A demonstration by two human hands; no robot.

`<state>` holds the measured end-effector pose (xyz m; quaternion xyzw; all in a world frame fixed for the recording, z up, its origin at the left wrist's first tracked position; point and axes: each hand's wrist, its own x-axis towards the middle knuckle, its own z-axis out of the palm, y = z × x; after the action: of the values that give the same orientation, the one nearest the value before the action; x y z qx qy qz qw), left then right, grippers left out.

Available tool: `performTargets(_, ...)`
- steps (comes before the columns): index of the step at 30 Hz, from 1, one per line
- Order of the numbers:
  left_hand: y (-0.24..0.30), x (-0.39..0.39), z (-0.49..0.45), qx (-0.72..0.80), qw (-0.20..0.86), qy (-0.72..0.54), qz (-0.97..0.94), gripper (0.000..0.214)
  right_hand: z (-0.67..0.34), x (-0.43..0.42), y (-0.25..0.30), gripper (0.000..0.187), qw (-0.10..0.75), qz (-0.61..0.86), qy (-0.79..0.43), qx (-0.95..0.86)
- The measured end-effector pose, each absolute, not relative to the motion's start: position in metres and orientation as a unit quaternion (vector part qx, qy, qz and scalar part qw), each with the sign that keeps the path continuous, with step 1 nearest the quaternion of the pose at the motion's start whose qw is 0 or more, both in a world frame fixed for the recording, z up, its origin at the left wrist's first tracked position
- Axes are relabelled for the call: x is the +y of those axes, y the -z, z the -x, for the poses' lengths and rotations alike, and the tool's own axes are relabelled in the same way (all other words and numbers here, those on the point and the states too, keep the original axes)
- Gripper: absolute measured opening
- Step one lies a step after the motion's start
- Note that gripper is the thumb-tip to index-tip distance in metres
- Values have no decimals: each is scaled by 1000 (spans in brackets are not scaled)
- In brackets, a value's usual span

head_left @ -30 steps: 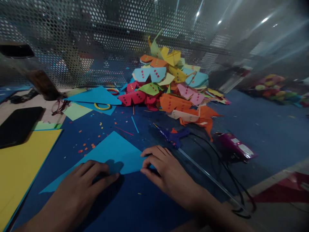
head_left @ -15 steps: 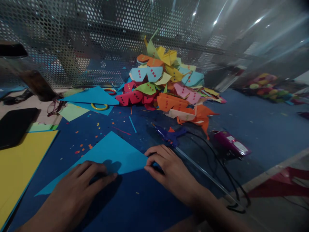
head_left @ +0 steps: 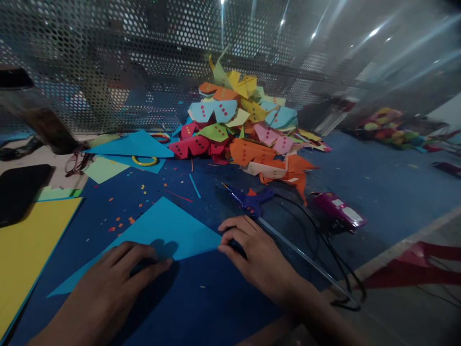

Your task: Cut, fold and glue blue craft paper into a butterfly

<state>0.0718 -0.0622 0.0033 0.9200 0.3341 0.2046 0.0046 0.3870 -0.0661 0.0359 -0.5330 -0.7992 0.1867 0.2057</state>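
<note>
A light blue paper triangle (head_left: 162, 230) lies on the dark blue table sheet (head_left: 201, 298) in front of me. My left hand (head_left: 115, 278) rests flat on its lower edge, fingers stretched out and pressing the paper down. My right hand (head_left: 252, 250) sits at the triangle's right corner, fingers curled together and pinching the tip of the paper. A blue glue gun (head_left: 248, 199) lies just beyond my right hand.
A heap of folded coloured paper butterflies (head_left: 245, 129) is piled at the back against a perforated metal screen (head_left: 108, 57). A purple glue gun (head_left: 338, 211) with black cords lies right. Yellow sheet (head_left: 29, 245) and black phone (head_left: 18, 190) lie left; tape rings (head_left: 144, 161) beyond.
My right hand has slid a little to the right along the triangle's corner. My left hand stays pressed on the paper; the view has shifted slightly right.
</note>
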Motion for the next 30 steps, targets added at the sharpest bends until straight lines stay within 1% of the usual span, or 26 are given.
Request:
performTargets(5,-1,-61,-72,321,-4,-232,-918,47,-388,-68,-35,7,207,542,-177,-795)
performTargets(9,-7,-55,-71,290,-11,-204,-935,44,-389,-68,-35,8,208,554,-172,-787)
performTargets(13,-8,-56,-74,303,-22,-240,-922,43,-389,-68,-33,9,218,565,-166,-778)
performTargets(16,-3,-60,-76,320,-7,-253,-913,45,-387,-69,-34,11,219,566,-166,-777)
performTargets(20,-3,-60,-75,330,11,-230,-915,47,-387,-69,-36,13,216,574,-167,-772)
performTargets(24,-10,-56,-72,296,-1,-223,-929,47,-388,-69,-35,14,222,571,-168,-772)
performTargets(30,-7,-58,-71,306,8,-192,-932,49,-389,-70,-33,23,242,564,-175,-770)
